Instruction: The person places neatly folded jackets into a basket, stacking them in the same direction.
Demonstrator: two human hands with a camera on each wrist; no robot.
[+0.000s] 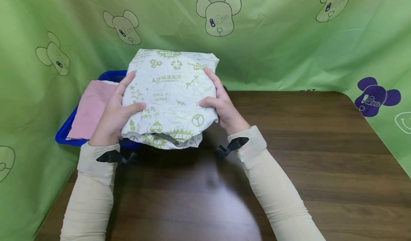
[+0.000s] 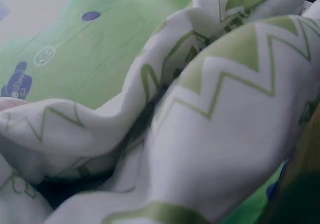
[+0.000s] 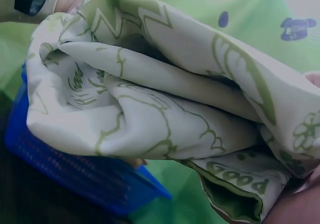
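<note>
A folded white cloth (image 1: 170, 95) with green printed words and drawings hangs above the table between both hands. My left hand (image 1: 115, 112) grips its left side, thumb lying on top. On the right edge, my right hand (image 1: 221, 103) holds it the same way, with thumb and a finger over the top face. The fingers underneath are hidden. In the left wrist view the cloth (image 2: 225, 114) fills most of the picture in thick folds. Its layered, loosely rolled edge (image 3: 175, 114) shows in the right wrist view.
A blue plastic basket (image 1: 61, 136) stands at the back left, partly behind the left hand, with folded pink fabric (image 1: 93, 105) in it. The brown wooden table (image 1: 305, 155) stretches to the right. A green curtain (image 1: 273, 48) with cartoon heads hangs behind and at the sides.
</note>
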